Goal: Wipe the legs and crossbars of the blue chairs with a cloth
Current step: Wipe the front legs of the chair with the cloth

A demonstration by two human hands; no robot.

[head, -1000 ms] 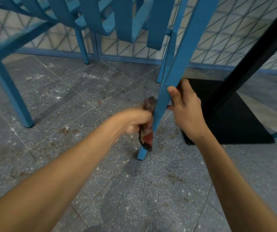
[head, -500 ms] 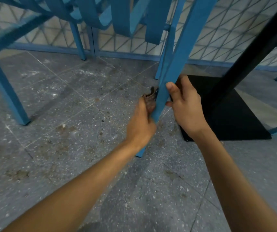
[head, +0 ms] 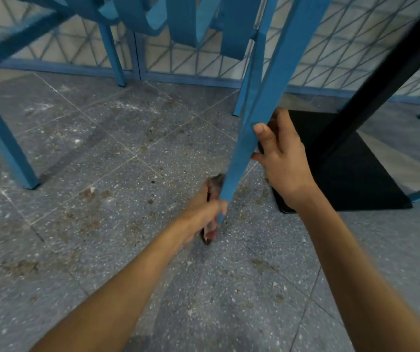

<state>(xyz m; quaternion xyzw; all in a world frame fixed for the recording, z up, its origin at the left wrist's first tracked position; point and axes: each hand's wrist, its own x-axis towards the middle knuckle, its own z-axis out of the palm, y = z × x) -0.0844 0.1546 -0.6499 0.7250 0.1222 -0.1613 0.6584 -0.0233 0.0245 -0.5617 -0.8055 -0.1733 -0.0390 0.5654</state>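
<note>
A blue chair leg (head: pixel 262 105) slants down across the middle of the view to the floor. My right hand (head: pixel 281 161) grips it at mid-height, thumb on the front face. My left hand (head: pixel 205 209) is closed around a dark, dirty cloth (head: pixel 212 184) pressed against the bottom of the same leg, close to the foot. A reddish end of the cloth hangs below the fist. More blue legs (head: pixel 3 141) and curved back slats (head: pixel 183 19) of the chairs fill the top and left.
A black table post (head: pixel 381 80) rises from a flat black base (head: pixel 351 179) on the right, just behind my right hand. A blue lattice fence (head: pixel 178 59) runs along the back. The grey speckled floor (head: pixel 117 174) carries brown stains and white dust.
My left hand has slid the cloth down the leg from mid-height to near the foot, after going up in the half second before. My right hand keeps its grip.
</note>
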